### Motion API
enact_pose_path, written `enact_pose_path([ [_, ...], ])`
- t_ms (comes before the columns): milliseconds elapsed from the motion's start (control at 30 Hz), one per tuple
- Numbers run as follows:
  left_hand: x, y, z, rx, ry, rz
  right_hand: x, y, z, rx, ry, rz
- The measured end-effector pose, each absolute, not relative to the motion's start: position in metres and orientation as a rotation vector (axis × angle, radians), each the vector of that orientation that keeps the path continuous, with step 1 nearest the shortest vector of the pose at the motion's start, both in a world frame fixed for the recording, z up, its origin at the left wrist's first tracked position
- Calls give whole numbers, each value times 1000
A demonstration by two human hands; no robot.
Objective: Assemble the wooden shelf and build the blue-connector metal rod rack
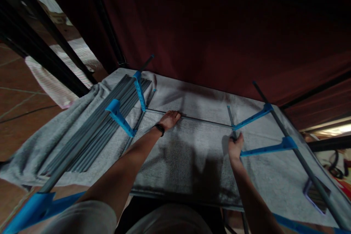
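Observation:
My left hand (170,119), a dark band on its wrist, is closed over a thin grey crossbar (205,121). The bar spans between two side tubes. My right hand (236,146) is wrapped round the right inner tube (230,115), just below where the crossbar meets it; part of that tube is hidden by the fingers. Blue plastic brackets (256,116) reach from this tube to a longer outer tube (307,168). On the left, similar blue brackets (122,122) join the left inner tube (141,117) to another long outer tube (82,142).
Several loose grey tubes (109,131) lie in a bundle at the left of the cloth-covered table (208,164). A phone (318,195) rests at the right, partly under the outer tube. Behind the table hangs a dark red curtain (197,36). Dark metal posts (65,51) stand at the left.

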State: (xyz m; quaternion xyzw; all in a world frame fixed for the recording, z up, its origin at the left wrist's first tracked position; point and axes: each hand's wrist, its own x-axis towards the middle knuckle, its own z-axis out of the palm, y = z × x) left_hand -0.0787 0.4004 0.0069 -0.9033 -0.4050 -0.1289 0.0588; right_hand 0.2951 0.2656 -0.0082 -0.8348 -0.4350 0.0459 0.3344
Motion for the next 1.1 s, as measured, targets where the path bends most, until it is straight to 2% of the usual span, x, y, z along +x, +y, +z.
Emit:
enact_pose_path([
  [133,-79,401,5,-2739,-1222,-391,253,203,-25,-1952,-1606,110],
  [333,-78,398,8,-2738,-1259,-382,218,159,-27,-2077,-2069,-96],
  [767,-71,386,25,-2668,-1204,-364,214,165,-28,-2067,-1998,-194],
  [1100,-53,329,35,-2697,-935,-373,210,169,-23,-2122,-1930,-119],
])
